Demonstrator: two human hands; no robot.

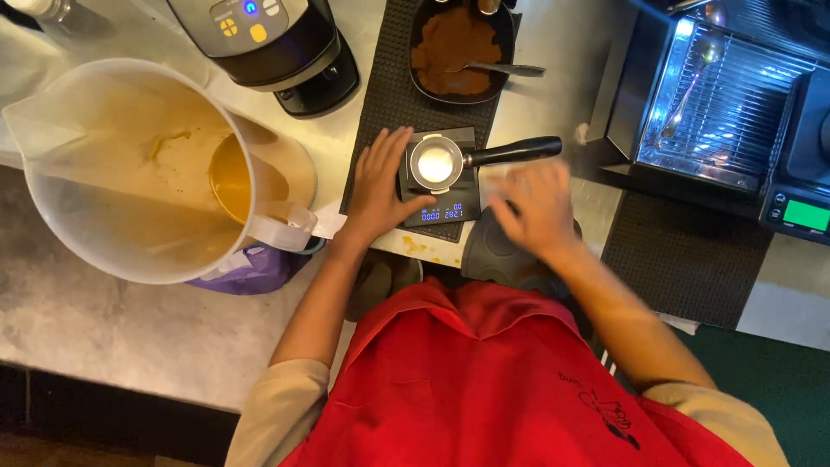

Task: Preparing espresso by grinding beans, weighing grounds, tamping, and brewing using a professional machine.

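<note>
The left hand (380, 183) lies flat and open, fingers spread, on the black mat (380, 104) just left of the scale (441, 203); its thumb touches the scale's near left edge, and it grips nothing. The right hand (538, 207) is blurred, just right of the scale; it looks open with loose fingers, and I cannot tell whether it touches anything.

On the scale sits the portafilter (437, 163), its round basket bright inside, its black handle (514, 152) pointing right, away from the scale and just beyond the right hand's fingers. The scale's display glows blue at its near edge.

Beyond the scale, on the same mat, stands a dark bowl (456, 52) of brown grounds with a spoon (506, 69) resting across its right rim. Beyond and left of the scale is a black grinder (277, 43). Well left of the scale a large clear jug (130, 173) holds some amber liquid. Right of the scale is a metal drip tray (718, 112), and a second scale with a green screen (806, 214) at the far right.
</note>
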